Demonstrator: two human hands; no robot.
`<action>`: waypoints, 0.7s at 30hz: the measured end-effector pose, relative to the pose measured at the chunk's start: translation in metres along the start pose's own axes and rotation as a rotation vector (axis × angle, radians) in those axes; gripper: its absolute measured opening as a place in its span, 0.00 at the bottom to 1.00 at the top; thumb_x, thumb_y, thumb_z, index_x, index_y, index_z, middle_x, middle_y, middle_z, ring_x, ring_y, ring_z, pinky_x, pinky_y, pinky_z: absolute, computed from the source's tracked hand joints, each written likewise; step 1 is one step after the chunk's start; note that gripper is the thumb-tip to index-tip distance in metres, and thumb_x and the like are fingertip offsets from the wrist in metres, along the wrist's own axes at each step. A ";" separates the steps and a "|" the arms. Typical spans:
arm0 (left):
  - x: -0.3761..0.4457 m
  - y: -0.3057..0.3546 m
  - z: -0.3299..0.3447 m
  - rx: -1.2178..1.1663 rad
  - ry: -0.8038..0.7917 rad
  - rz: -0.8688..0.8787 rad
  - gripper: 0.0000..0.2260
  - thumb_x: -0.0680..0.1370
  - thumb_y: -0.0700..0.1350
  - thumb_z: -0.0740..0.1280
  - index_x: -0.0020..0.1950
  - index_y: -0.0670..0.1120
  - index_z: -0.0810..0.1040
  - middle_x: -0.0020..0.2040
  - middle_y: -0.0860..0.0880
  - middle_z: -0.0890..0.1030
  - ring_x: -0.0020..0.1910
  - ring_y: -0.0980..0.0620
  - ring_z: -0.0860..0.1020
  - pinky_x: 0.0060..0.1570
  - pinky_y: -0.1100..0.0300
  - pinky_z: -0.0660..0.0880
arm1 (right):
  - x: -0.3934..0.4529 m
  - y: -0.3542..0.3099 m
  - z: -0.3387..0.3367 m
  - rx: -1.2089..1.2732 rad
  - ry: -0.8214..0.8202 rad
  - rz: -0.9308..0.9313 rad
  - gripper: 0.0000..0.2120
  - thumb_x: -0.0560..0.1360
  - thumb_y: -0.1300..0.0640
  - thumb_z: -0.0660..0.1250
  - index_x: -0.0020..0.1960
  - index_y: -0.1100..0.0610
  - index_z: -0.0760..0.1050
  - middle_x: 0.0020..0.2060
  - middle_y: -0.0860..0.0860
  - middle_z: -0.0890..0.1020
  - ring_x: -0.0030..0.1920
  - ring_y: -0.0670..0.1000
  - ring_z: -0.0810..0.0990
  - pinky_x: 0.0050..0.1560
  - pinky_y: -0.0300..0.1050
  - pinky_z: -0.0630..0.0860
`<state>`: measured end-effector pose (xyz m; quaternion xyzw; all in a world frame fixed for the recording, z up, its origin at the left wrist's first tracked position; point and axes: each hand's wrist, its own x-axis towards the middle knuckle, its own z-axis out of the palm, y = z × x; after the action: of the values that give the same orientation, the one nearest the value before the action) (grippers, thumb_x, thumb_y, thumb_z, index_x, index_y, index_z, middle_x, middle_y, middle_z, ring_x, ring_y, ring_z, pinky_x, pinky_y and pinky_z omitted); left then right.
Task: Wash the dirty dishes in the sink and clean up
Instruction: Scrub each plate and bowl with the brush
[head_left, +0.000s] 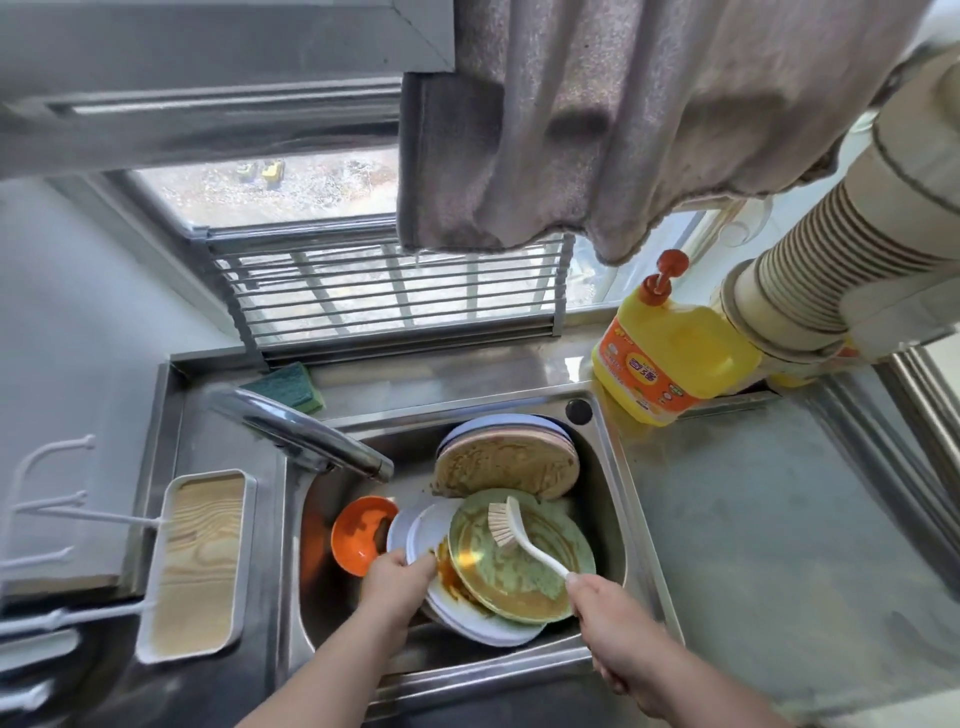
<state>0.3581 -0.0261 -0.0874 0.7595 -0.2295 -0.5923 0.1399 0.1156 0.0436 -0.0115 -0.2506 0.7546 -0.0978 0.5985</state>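
Scrubbing step underway. Right hand (602, 597) gripping dish brush (511, 530) handle, bristles resting on green plate (519, 558) lying atop dirty stack in sink (613, 467). Left hand (397, 577) pinching white plate (431, 525) rim at stack's 9 o'clock, steadying. Next move probably calling for firm circular strokes, then rinsing under faucet (301, 431) at 11 o'clock.

L hand (397, 577) grip curled, pinching; R hand (605, 605) fist grip, both forearms extended fwd.
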 end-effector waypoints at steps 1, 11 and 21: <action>-0.003 0.000 -0.010 0.064 0.032 0.018 0.13 0.69 0.51 0.74 0.45 0.43 0.85 0.37 0.45 0.87 0.41 0.42 0.87 0.44 0.45 0.85 | 0.000 -0.001 0.002 0.004 0.010 0.003 0.17 0.86 0.44 0.52 0.45 0.53 0.68 0.23 0.48 0.65 0.19 0.49 0.62 0.22 0.36 0.57; -0.041 0.026 -0.105 0.199 0.206 0.127 0.06 0.71 0.44 0.75 0.43 0.41 0.86 0.34 0.45 0.86 0.37 0.43 0.86 0.40 0.49 0.83 | 0.000 -0.015 0.007 0.016 0.055 -0.027 0.17 0.86 0.47 0.51 0.44 0.55 0.68 0.31 0.51 0.68 0.21 0.48 0.63 0.23 0.34 0.57; -0.046 0.036 -0.148 0.033 0.072 0.091 0.07 0.70 0.35 0.70 0.47 0.35 0.80 0.39 0.35 0.85 0.36 0.41 0.82 0.38 0.55 0.75 | 0.011 0.006 0.011 -0.163 0.062 -0.048 0.18 0.85 0.45 0.52 0.46 0.54 0.73 0.38 0.52 0.76 0.32 0.52 0.74 0.31 0.42 0.71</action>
<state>0.4855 -0.0419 0.0068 0.7714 -0.2685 -0.5537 0.1622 0.1228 0.0449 -0.0266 -0.3133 0.7720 -0.0579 0.5500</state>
